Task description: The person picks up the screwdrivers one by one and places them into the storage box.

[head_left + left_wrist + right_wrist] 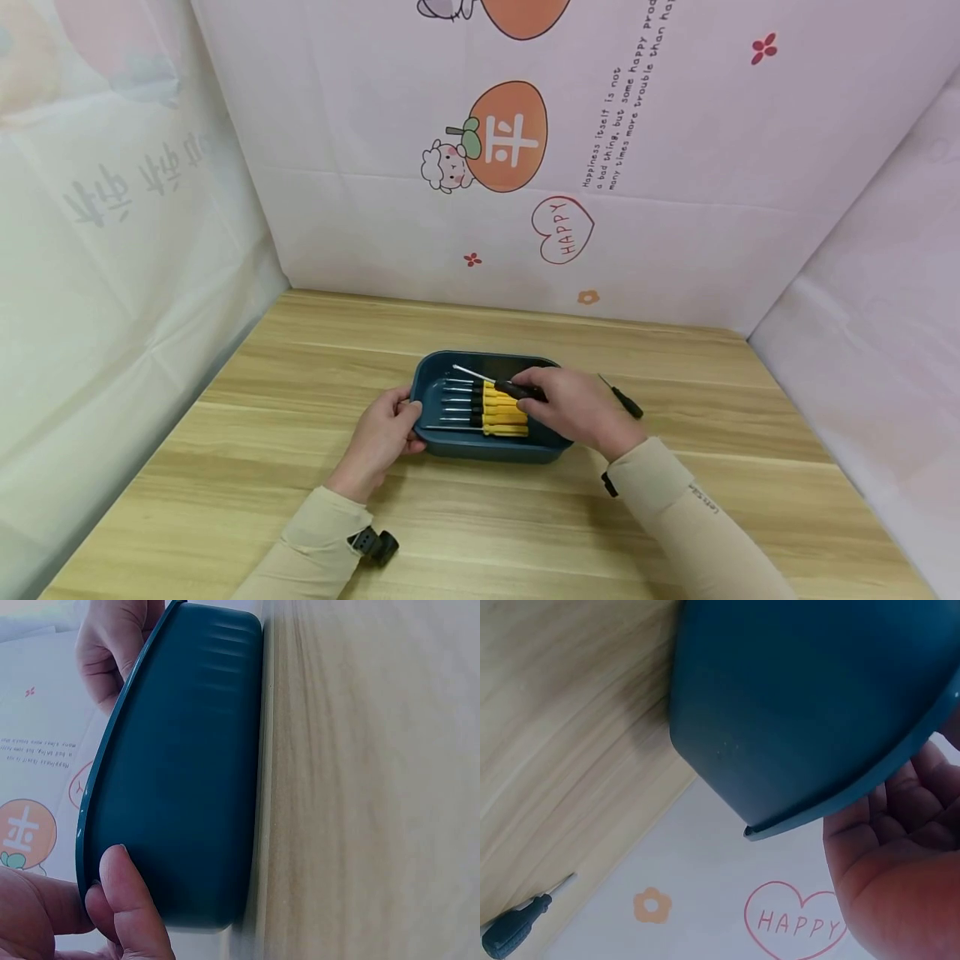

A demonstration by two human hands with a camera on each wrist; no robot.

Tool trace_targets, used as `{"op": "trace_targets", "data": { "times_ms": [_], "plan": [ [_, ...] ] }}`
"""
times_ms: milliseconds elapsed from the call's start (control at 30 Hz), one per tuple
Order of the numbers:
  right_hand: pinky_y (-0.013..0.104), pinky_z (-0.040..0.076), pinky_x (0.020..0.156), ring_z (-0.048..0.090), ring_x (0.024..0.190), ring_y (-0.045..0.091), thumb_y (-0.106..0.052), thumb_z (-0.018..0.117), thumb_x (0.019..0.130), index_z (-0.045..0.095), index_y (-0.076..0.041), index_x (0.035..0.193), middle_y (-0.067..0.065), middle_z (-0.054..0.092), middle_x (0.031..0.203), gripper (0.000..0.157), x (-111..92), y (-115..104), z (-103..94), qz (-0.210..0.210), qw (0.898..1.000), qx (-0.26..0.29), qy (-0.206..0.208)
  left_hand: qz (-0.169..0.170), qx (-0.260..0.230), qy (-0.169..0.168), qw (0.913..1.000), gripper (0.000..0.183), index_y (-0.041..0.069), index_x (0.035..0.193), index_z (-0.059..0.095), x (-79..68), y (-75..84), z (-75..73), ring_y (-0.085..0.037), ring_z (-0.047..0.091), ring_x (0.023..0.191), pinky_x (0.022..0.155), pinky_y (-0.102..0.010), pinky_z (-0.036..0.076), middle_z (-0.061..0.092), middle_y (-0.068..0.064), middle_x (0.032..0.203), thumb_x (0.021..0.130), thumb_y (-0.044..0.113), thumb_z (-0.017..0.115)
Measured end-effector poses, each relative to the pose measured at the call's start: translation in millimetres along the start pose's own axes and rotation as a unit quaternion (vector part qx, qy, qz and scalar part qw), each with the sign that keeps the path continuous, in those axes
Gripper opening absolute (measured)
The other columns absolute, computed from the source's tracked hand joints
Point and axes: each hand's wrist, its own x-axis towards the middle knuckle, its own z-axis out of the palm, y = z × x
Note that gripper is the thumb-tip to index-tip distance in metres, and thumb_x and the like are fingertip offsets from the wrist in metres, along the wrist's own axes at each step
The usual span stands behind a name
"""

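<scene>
In the head view a dark blue plastic tray (495,452) stands on the table. Several yellow-handled screwdrivers (506,431) lie side by side inside it, shafts toward the left. My left hand (381,433) grips the tray's left end; the left wrist view has its thumb and fingers pinching the rim (88,817). Over the tray's right part, my right hand (577,407) holds a black-handled screwdriver (517,390), its shaft slanting up and left above the yellow ones. The right wrist view shows the right hand (900,877) beside the rim, with the held screwdriver hidden behind the tray wall.
A second black-handled screwdriver (628,403) lies on the wooden table (720,500) to the right of the tray. Behind stands a white printed cloth wall (375,208), with further cloth walls at left and right.
</scene>
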Motion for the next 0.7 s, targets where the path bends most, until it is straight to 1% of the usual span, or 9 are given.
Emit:
{"op": "trace_targets", "data": {
  "times_ms": [133, 233, 333, 467, 700],
  "plan": [
    [0.036, 0.059, 0.085, 0.062, 0.09, 0.01, -0.031, 0.072, 0.1, 0.07, -0.02, 0.132, -0.004, 0.072, 0.119, 0.034, -1.7, -2.2, 0.0, -0.003, 0.999, 0.027, -0.029, -0.003, 0.002, 0.0, 1.0, 0.043, 0.001, 0.149, 0.05, 0.6, -0.6, -0.1, -0.017, 0.062, 0.069, 0.064, -0.027, 0.061, 0.059, -0.021, 0.112, 0.109, 0.016, 0.051],
    [0.036, 0.059, 0.087, 0.062, 0.091, 0.01, -0.029, 0.072, 0.1, 0.071, -0.019, 0.131, -0.004, 0.071, 0.118, 0.033, -1.7, -3.6, 1.3, -0.003, 0.998, 0.047, -0.05, -0.002, 0.005, 0.0, 1.0, 0.043, 0.001, 0.149, 0.05, 1.0, -0.9, 0.2, -0.017, 0.062, 0.069, 0.064, -0.028, 0.061, 0.058, -0.021, 0.111, 0.109, 0.016, 0.051],
    [0.035, 0.058, 0.086, 0.061, 0.091, 0.009, -0.026, 0.072, 0.099, 0.071, -0.018, 0.129, -0.004, 0.071, 0.116, 0.03, -0.3, -4.1, 3.9, -0.013, 0.996, 0.058, -0.063, -0.002, 0.006, -0.001, 1.0, 0.043, 0.001, 0.149, 0.05, 1.2, -0.8, 0.2, -0.017, 0.062, 0.069, 0.064, -0.028, 0.061, 0.058, -0.02, 0.111, 0.109, 0.016, 0.051],
    [0.034, 0.057, 0.086, 0.062, 0.092, 0.008, -0.025, 0.073, 0.099, 0.073, -0.018, 0.127, -0.006, 0.071, 0.115, 0.028, 0.3, -4.8, 6.4, -0.024, 0.995, 0.066, -0.076, -0.003, 0.005, -0.001, 1.0, 0.043, 0.001, 0.149, 0.05, 1.4, -0.2, -0.2, -0.017, 0.062, 0.069, 0.064, -0.027, 0.061, 0.058, -0.02, 0.111, 0.109, 0.017, 0.051],
    [0.04, 0.056, 0.101, 0.063, 0.106, 0.011, -0.023, 0.075, 0.097, 0.075, -0.019, 0.125, -0.006, 0.073, 0.12, 0.028, 1.3, -6.4, 9.0, -0.031, 0.992, 0.07, -0.096, -0.003, 0.003, -0.001, 1.0, 0.043, 0.001, 0.149, 0.05, 1.2, -0.5, -0.3, -0.017, 0.062, 0.069, 0.063, -0.027, 0.061, 0.058, -0.02, 0.111, 0.109, 0.017, 0.051]
  ]
}}
